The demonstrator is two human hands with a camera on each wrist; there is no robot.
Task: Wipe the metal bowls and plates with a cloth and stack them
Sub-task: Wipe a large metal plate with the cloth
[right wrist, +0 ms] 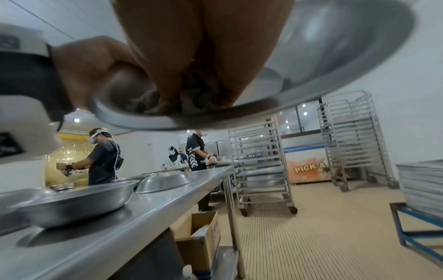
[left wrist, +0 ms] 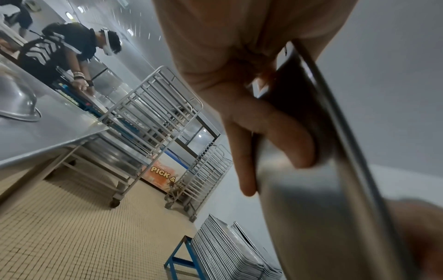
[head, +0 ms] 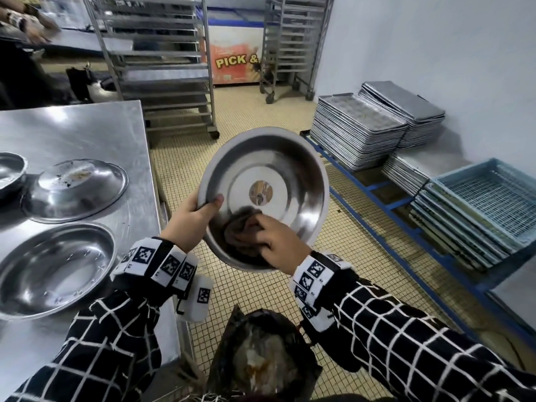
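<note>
A round metal bowl (head: pixel 290 175) is held tilted in the air over the floor, its inside facing me. My left hand (head: pixel 191 219) grips its left rim, thumb inside. In the left wrist view the left hand's fingers (left wrist: pixel 282 132) curl over the bowl's edge (left wrist: pixel 335 132). My right hand (head: pixel 274 240) presses a dark brown cloth (head: pixel 240 227) against the lower inside wall of the bowl. The right wrist view shows the right hand's fingers (right wrist: pixel 167 56) on the cloth (right wrist: pixel 196 94) inside the bowl (right wrist: pixel 335 47).
A steel table (head: pixel 95 132) stands at the left with an upright bowl (head: pixel 55 268), an upturned dirty one (head: pixel 78 190) and another at the edge (head: pixel 11 172). A lined bin (head: pixel 261 358) sits below. Tray stacks (head: pixel 359 132), blue crates (head: pixel 490 204) and wheeled racks (head: pixel 162 68) stand around.
</note>
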